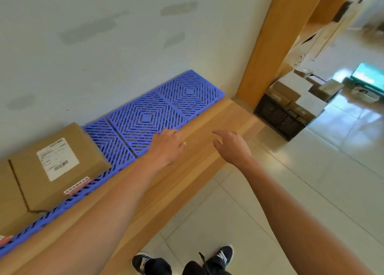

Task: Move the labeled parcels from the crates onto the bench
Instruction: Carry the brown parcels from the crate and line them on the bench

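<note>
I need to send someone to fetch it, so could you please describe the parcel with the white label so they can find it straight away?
Start at the wooden bench along the wall and look at the blue grid mats on it. The parcel lies on the mats to the left of both hands. It is a brown cardboard box with a white label on top and red-and-white tape at its near edge; the plain box beside it shows no label.

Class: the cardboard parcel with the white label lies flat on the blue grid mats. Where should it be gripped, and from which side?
Probably with both hands on two opposite side faces of the labeled parcel, coming from the bench's front edge. It is a broad, flat box lying label-up, with another box close on its left.
</note>
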The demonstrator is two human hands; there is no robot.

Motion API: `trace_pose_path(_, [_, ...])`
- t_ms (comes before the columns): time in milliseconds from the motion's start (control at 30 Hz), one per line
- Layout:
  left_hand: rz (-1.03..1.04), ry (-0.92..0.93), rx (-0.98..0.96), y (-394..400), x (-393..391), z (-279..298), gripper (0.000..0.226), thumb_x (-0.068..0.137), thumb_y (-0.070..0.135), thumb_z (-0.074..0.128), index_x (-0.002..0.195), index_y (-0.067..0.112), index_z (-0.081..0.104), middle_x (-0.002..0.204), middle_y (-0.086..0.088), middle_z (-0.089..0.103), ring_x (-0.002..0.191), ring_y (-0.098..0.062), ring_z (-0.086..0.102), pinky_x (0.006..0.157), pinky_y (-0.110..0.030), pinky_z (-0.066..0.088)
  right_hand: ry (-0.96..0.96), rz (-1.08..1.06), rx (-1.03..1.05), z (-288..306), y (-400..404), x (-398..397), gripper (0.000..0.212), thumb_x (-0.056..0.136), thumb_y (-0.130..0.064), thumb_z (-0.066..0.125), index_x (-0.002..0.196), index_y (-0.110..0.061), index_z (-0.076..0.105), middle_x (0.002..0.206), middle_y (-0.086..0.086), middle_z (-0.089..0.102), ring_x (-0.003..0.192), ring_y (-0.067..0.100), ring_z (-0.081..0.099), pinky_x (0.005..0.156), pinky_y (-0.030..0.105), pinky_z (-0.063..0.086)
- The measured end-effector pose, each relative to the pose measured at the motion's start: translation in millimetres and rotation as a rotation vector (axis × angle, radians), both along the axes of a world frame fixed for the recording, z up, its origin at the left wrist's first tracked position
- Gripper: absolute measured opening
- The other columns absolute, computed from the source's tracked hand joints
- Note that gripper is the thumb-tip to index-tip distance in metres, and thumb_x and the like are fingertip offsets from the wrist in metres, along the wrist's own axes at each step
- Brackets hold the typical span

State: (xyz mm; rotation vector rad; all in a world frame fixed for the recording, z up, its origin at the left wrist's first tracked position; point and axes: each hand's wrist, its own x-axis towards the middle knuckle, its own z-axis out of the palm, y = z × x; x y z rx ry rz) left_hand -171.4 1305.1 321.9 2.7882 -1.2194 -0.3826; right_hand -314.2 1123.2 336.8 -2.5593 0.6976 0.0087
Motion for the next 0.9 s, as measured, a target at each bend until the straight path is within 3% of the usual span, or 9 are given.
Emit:
trace_pose_path(333, [-0.248,0.010,-0.043,-190,-116,21,0.056,0.104,0.048,0.043,0.155,0.026,0.037,0.157,-0.002,0.044,0.145,-0.026,0.038,0.117,-0.050,0.034,-0.063,-0.258,-0.031,11,-156,-163,0.042,0.102,-0.027,0.054,0.143,-0.023,0.054,0.144,-0.001,0.057,0.132,0.022,0.052,0.106,0.038,0.043])
trace_pose_path(467, [-0.342,0.021,-0.052,-249,-149,27,0.055,0.104,0.047,0.045,0.155,0.027,0.037,0.156,-0.001,0.045,0.143,-0.024,0.041,0.115,-0.048,0.035,-0.059,-0.357,-0.015,9,-198,-206,0.042,0.102,-0.027,0.054,0.143,-0.020,0.055,0.145,0.000,0.056,0.135,0.023,0.049,0.111,0.040,0.040])
trace_pose_path(700, [-0.490,0.074,-0.050,-343,-173,7,0.054,0.103,0.046,0.046,0.153,0.027,0.040,0.154,-0.002,0.048,0.140,-0.025,0.044,0.113,-0.048,0.037,-0.045,-0.496,0.008,-5,-258,-247,0.039,0.102,-0.030,0.055,0.140,-0.021,0.058,0.141,0.000,0.060,0.131,0.022,0.053,0.107,0.038,0.043])
trace_pose_path(900, [-0.518,0.098,-0.062,-424,-147,-22,0.054,0.102,0.050,0.044,0.152,0.030,0.041,0.151,0.001,0.051,0.137,-0.022,0.048,0.108,-0.048,0.043,0.019,-0.515,0.012,-20,-331,-229,0.040,0.102,-0.029,0.055,0.141,-0.021,0.057,0.141,0.000,0.060,0.127,0.021,0.056,0.106,0.037,0.045])
